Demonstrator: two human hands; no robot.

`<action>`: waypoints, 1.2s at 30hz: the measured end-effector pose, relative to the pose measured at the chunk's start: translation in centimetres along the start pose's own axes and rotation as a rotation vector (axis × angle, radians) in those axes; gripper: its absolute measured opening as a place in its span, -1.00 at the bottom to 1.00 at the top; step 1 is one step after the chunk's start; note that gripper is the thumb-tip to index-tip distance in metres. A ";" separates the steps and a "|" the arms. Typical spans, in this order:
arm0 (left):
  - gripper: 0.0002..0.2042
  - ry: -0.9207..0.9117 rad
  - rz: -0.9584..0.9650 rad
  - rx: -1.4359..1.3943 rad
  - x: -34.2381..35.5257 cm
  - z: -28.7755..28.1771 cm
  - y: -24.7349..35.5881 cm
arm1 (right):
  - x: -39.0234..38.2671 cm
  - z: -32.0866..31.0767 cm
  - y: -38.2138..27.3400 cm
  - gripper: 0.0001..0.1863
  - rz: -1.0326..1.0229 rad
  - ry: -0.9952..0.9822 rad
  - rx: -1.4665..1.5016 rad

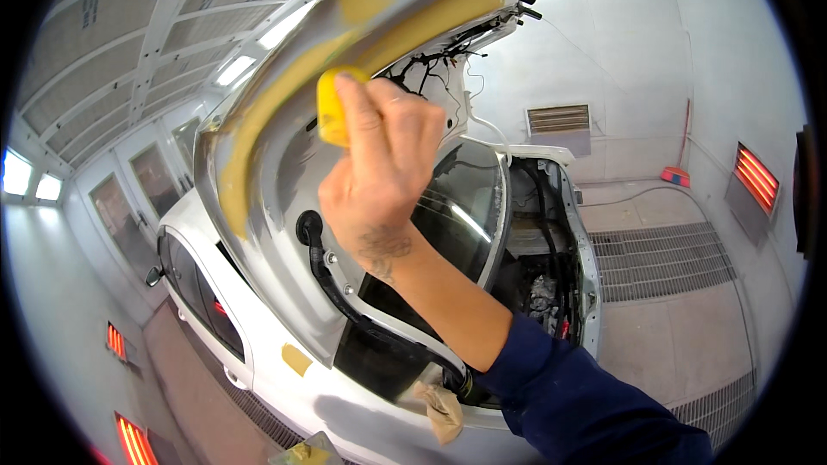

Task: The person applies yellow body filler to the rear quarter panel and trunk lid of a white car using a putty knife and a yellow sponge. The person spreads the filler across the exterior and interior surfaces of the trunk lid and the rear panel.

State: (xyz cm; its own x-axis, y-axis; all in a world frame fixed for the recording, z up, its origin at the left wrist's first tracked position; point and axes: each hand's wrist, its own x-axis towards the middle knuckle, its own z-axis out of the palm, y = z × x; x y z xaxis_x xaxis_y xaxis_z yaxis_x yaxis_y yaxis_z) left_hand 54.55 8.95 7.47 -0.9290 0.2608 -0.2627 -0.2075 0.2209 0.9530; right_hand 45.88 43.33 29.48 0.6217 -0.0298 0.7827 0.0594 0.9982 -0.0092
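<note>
My right hand (pixel 383 150) is closed around a yellow spreader (pixel 332 109), gripped between thumb and fingers. The spreader is up against or just in front of the raised grey-primed tailgate (pixel 289 133) of a white car (pixel 267 327); whether it touches the panel is hard to tell. Mustard-yellow filler (pixel 237 176) runs in a long curved band along the tailgate's edge, with a squarer patch higher up. At the bottom edge, part of a flat board (pixel 306 452) with yellow filler on it shows. My left hand is out of the picture.
A black rubber wiring sleeve (pixel 323 271) bends from the tailgate to the body. Loose wires (pixel 426 68) hang above. Crumpled tan paper (pixel 441 413) lies on the car's edge. A red broom (pixel 676 174) leans by the wall; floor grates (pixel 663 260) and glowing heaters (pixel 756 174) surround the car.
</note>
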 end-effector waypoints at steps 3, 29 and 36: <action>-0.55 0.017 -0.006 -0.010 -0.2 -0.5 -0.1 | -2.1 1.1 -1.0 -0.47 -0.015 -0.079 -0.003; -0.65 0.220 0.027 0.051 -7.8 1.4 -1.2 | 0.4 -1.0 1.9 -0.48 0.301 0.166 0.482; -0.69 0.292 0.018 -0.011 -9.1 1.8 -2.6 | 2.3 -3.1 4.3 -0.65 0.316 0.296 0.356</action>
State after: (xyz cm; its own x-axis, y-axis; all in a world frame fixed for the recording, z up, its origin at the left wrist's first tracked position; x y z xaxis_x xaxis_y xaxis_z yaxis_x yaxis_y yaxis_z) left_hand 64.13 7.71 7.16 -0.9811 -0.0173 -0.1926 -0.1920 0.2081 0.9591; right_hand 50.02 47.35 29.33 0.7621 0.3113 0.5677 -0.4005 0.9156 0.0357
